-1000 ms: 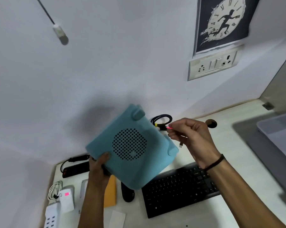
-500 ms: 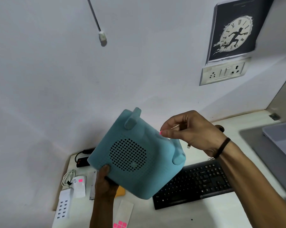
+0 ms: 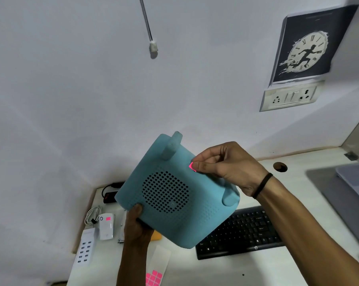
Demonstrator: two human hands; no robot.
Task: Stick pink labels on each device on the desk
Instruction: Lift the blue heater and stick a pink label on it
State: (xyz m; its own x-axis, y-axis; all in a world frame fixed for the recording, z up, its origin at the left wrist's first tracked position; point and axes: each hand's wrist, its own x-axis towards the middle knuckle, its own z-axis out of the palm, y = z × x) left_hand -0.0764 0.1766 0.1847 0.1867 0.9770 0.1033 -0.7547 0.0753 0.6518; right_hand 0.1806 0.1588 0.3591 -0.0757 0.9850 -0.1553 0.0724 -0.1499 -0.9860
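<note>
My left hand [image 3: 138,226] grips the lower left corner of a teal box-shaped device [image 3: 174,195] with a round perforated grille, holding it tilted above the desk. My right hand [image 3: 226,166] pinches a small pink label [image 3: 191,166] between thumb and forefinger, and the label touches the device's upper right face. A backing sheet of pink labels [image 3: 153,276] lies at the desk's front. A small white device [image 3: 106,226] at the left carries a pink label [image 3: 108,219].
A black keyboard [image 3: 242,232] lies under the teal device. At the left are a white multi-port USB charger [image 3: 85,248], a coiled white cable [image 3: 93,214] and a black device [image 3: 110,198]. A grey laptop [image 3: 354,182] sits at the right. A wall socket [image 3: 290,98] is above.
My right hand brought the pink label from beside the device onto its upper right face. The camera view shifted, so the device sits further right and lower in frame.
</note>
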